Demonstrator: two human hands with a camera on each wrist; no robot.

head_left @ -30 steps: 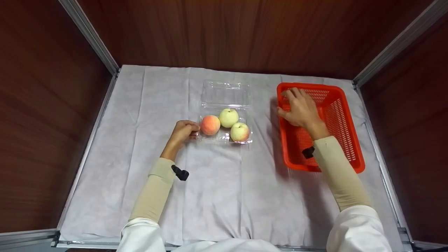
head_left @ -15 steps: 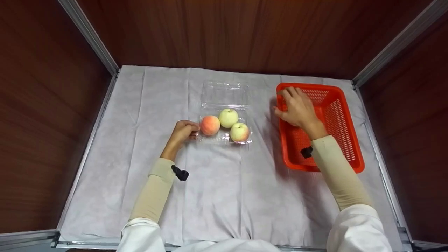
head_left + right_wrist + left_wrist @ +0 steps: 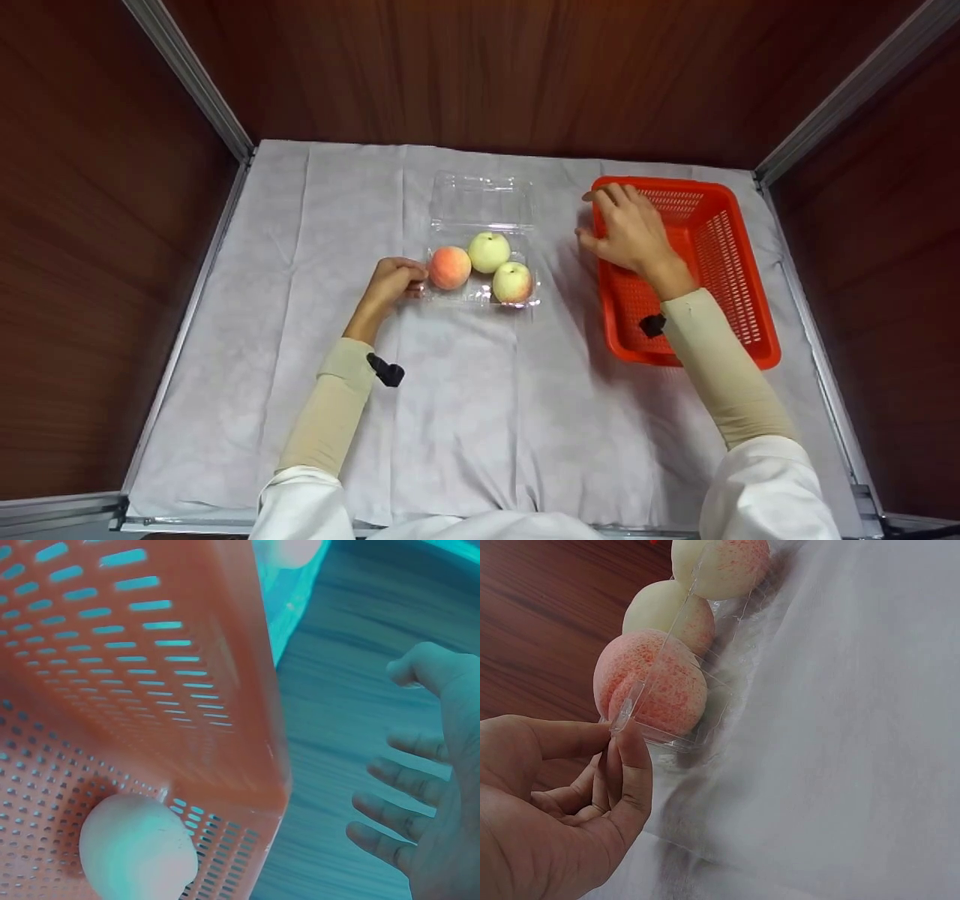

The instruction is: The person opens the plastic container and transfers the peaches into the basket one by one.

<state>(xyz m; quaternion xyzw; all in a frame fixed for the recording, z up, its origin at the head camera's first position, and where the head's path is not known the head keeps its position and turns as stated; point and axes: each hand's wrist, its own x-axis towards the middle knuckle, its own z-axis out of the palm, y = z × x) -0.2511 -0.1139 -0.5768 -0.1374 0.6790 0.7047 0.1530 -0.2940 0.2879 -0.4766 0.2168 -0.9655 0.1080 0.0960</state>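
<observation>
While left hand (image 3: pixel 391 283) pinches clamshell (image 3: pixel 483 210) | red peach (image 3: pixel 450 268) beside fingertips (image 3: pixel 634 744) | right hand (image 3: pixel 634 234) spread over basket rim (image 3: pixel 606 315)

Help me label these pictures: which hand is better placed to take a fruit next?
Likely the right hand: it hangs open over the rim of the red basket, holding nothing. The left hand pinches the edge of the clear container, so would first have to let go.

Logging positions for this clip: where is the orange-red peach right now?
In the head view, the orange-red peach sits in the left side of the clear container, beside the left hand.
</observation>
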